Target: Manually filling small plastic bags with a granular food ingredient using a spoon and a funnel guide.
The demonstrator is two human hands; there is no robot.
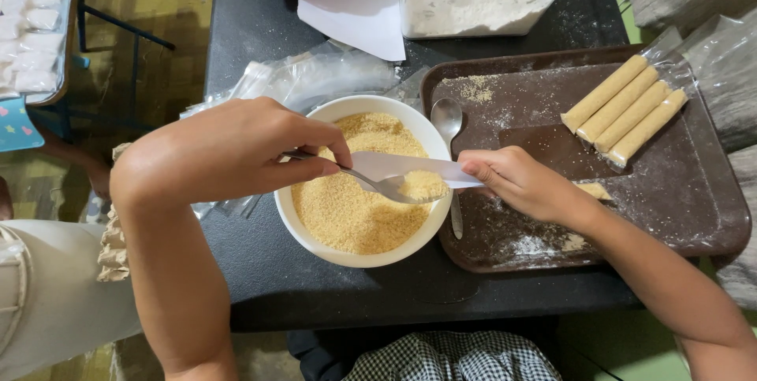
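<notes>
My left hand [236, 148] pinches a spoon [378, 182] over the bowl's rim [288, 219]; my right hand [524, 184] grips a plastic sleeve [410, 166] beside the tray's edge [432, 215].

Just one head cam here, looking pretty much straight down, close in over the dark surface [260, 270], with both forearms coming in from the bottom edge.
</notes>
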